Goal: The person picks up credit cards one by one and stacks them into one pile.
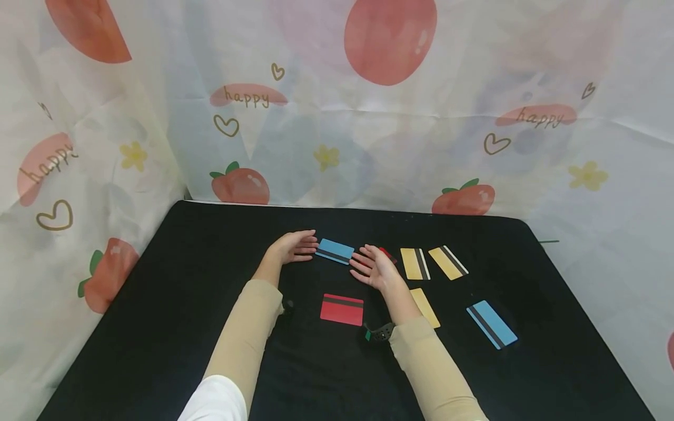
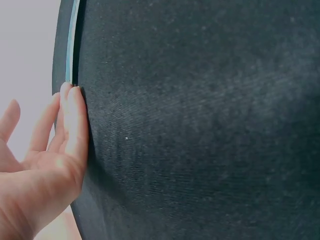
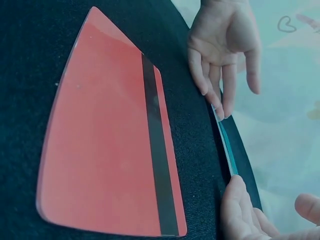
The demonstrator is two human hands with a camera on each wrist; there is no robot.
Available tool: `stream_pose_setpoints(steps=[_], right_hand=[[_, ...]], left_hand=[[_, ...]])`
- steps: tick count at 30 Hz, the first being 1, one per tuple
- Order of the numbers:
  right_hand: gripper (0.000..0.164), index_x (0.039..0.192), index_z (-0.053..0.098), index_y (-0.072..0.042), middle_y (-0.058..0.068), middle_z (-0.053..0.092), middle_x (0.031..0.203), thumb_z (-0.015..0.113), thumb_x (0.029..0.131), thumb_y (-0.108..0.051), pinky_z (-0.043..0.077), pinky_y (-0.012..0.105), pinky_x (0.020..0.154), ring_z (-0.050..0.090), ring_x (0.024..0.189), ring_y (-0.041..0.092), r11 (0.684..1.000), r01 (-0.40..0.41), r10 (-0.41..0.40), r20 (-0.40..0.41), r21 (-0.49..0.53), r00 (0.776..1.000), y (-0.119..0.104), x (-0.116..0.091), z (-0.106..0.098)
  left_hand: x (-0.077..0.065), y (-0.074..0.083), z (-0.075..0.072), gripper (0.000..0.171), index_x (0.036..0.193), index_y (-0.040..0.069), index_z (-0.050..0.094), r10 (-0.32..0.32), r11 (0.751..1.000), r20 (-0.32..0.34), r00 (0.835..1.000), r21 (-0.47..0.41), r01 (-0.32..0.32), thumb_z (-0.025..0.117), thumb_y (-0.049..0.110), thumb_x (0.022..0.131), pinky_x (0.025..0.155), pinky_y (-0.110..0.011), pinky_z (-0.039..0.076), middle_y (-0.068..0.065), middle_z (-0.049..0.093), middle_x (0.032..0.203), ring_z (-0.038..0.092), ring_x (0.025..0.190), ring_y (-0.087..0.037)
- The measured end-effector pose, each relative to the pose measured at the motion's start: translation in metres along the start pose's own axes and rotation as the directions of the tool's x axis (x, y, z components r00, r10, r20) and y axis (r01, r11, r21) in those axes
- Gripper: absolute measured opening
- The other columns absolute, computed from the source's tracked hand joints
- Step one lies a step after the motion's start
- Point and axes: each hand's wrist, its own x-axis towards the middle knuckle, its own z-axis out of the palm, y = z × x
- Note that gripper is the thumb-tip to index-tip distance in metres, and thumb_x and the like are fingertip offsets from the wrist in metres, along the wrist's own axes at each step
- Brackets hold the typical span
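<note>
A blue card (image 1: 335, 248) with a dark stripe lies on the black table between my two hands. At its left end, the fingertips of my left hand (image 1: 295, 247) touch or almost touch it, the fingers extended and the palm turned inward. My right hand (image 1: 378, 269) is at the opposite end, fingers also stretched out toward the card's edge. In the right wrist view both hands flank the thin blue edge, and a red card (image 3: 107, 135) with a dark stripe lies large in front. Neither hand grips anything.
Behind the right hand a second red card (image 1: 388, 255) is partly hidden. Yellow cards (image 1: 412, 264) lie right of it, one (image 1: 424, 307) partly covered by the right forearm. Another blue card (image 1: 492, 324) lies farther right. A printed curtain (image 1: 326, 134) hangs behind the table.
</note>
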Motion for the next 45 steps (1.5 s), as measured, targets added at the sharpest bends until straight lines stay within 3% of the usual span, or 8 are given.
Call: stream_pose_setpoints(steps=[10, 18, 22, 27, 30, 35, 40, 45], right_hand=[[0.055, 0.142, 0.030, -0.007, 0.012, 0.041, 0.140, 0.041, 0.097, -0.036, 0.041, 0.040, 0.099, 0.045, 0.123, 0.025, 0.999, 0.041, -0.040, 0.031, -0.033, 0.999, 0.003, 0.003, -0.005], [0.052, 0.144, 0.027, -0.008, 0.012, 0.034, 0.144, 0.037, 0.098, -0.032, 0.035, 0.041, 0.105, 0.038, 0.129, 0.026, 1.000, -0.008, 0.008, 0.018, 0.004, 1.000, -0.001, -0.002, -0.001], [0.053, 0.144, 0.026, -0.009, 0.011, 0.033, 0.145, 0.036, 0.099, -0.033, 0.035, 0.042, 0.105, 0.038, 0.129, 0.026, 1.000, -0.011, 0.011, 0.038, -0.006, 0.999, -0.002, -0.003, -0.001], [0.052, 0.144, 0.028, -0.009, 0.011, 0.035, 0.144, 0.036, 0.098, -0.033, 0.035, 0.043, 0.104, 0.038, 0.129, 0.027, 1.000, 0.000, 0.000, 0.029, -0.013, 1.000, -0.001, -0.002, -0.001], [0.051, 0.143, 0.029, -0.009, 0.010, 0.035, 0.144, 0.037, 0.098, -0.032, 0.036, 0.042, 0.104, 0.038, 0.129, 0.026, 1.000, 0.004, -0.004, 0.021, -0.018, 1.000, -0.001, -0.002, 0.000], [0.046, 0.140, 0.035, -0.008, 0.010, 0.038, 0.142, 0.039, 0.098, -0.027, 0.037, 0.040, 0.103, 0.040, 0.127, 0.025, 0.999, 0.025, -0.025, -0.013, -0.037, 1.000, -0.001, -0.002, 0.001], [0.042, 0.137, 0.042, -0.008, 0.009, 0.043, 0.139, 0.042, 0.098, -0.023, 0.045, 0.034, 0.094, 0.046, 0.121, 0.023, 0.997, 0.039, -0.042, -0.048, -0.072, 0.998, -0.002, -0.002, 0.001], [0.041, 0.136, 0.045, -0.010, 0.007, 0.051, 0.125, 0.047, 0.096, -0.020, 0.049, 0.027, 0.080, 0.054, 0.102, 0.018, 0.993, 0.034, -0.042, -0.063, -0.114, 0.997, -0.002, -0.002, -0.001]], left_hand=[[0.006, 0.002, 0.003, 0.044, 0.123, 0.000, 0.054, -0.020, 0.998, -0.010, 1.000, 0.063, 0.020, 0.052, 0.032, 0.093, 0.096, -0.037, 0.045, -0.012, 0.054, 0.118, 0.053, 0.102, -0.023], [0.009, -0.004, 0.004, 0.036, 0.125, 0.004, 0.054, -0.006, 0.997, -0.035, 0.999, 0.071, 0.008, 0.054, 0.018, 0.093, 0.093, -0.035, 0.047, -0.014, 0.053, 0.122, 0.053, 0.101, -0.023], [0.007, -0.005, 0.005, 0.040, 0.131, 0.009, 0.051, 0.031, 0.994, -0.015, 0.999, 0.101, -0.029, 0.056, 0.011, 0.091, 0.090, -0.032, 0.049, -0.014, 0.051, 0.127, 0.056, 0.099, -0.023], [0.005, -0.008, 0.006, 0.040, 0.127, 0.010, 0.056, 0.084, 0.993, -0.056, 0.995, 0.092, -0.079, 0.061, 0.007, 0.087, 0.074, -0.023, 0.054, -0.009, 0.062, 0.108, 0.061, 0.078, -0.013], [0.005, -0.012, 0.008, 0.039, 0.123, 0.010, 0.059, 0.125, 0.990, -0.098, 0.987, 0.080, -0.118, 0.064, 0.007, 0.085, 0.064, -0.020, 0.053, -0.005, 0.065, 0.094, 0.062, 0.069, -0.010], [0.005, -0.017, 0.014, 0.035, 0.119, 0.010, 0.062, 0.207, 0.975, -0.149, 0.967, 0.108, -0.192, 0.064, 0.008, 0.084, 0.057, -0.017, 0.048, -0.008, 0.067, 0.093, 0.062, 0.066, -0.009], [0.002, -0.020, 0.018, 0.034, 0.117, 0.010, 0.063, 0.243, 0.968, -0.179, 0.953, 0.112, -0.226, 0.065, 0.007, 0.084, 0.053, -0.016, 0.047, -0.010, 0.067, 0.094, 0.062, 0.063, -0.009], [-0.001, -0.025, 0.022, 0.034, 0.116, 0.012, 0.064, 0.251, 0.967, -0.180, 0.951, 0.090, -0.238, 0.065, 0.005, 0.083, 0.051, -0.016, 0.048, -0.009, 0.068, 0.091, 0.062, 0.061, -0.009]])
